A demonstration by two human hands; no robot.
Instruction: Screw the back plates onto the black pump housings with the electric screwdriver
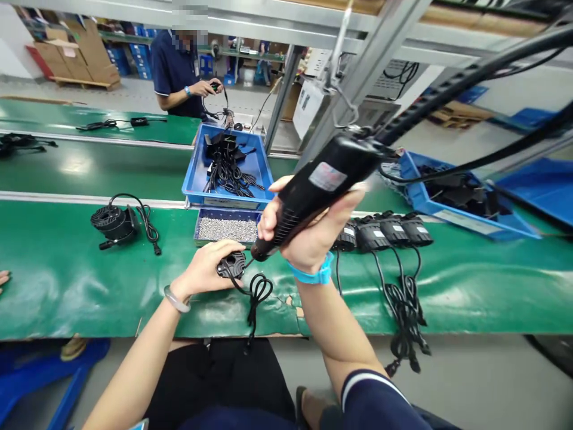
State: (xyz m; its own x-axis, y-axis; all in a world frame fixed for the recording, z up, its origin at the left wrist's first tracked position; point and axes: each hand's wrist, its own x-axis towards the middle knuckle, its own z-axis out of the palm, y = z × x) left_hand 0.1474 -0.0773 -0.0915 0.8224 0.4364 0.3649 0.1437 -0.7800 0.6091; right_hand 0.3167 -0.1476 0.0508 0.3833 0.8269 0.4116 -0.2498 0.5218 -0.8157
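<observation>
My left hand [208, 267] is closed round a round black ribbed housing [231, 265] on the green bench mat. A black cable [259, 289] runs from the housing, bundled in loops, and its end hangs over the bench edge. In my right hand [308, 233] is a black electric screwdriver [322, 182], tilted down to the left. Its bit reaches the right side of the housing; whether it sits in a screw I cannot tell. Just behind the housing stands a small blue tray of screws [228, 229].
Behind the screw tray is a blue bin [190, 179] of black cables. Several finished-looking black units [373, 234] line up at right, cables hanging down. Another black unit [116, 222] stands at left. A blue bin [465, 218] sits at far right. A co-worker [176, 74] stands across the bench.
</observation>
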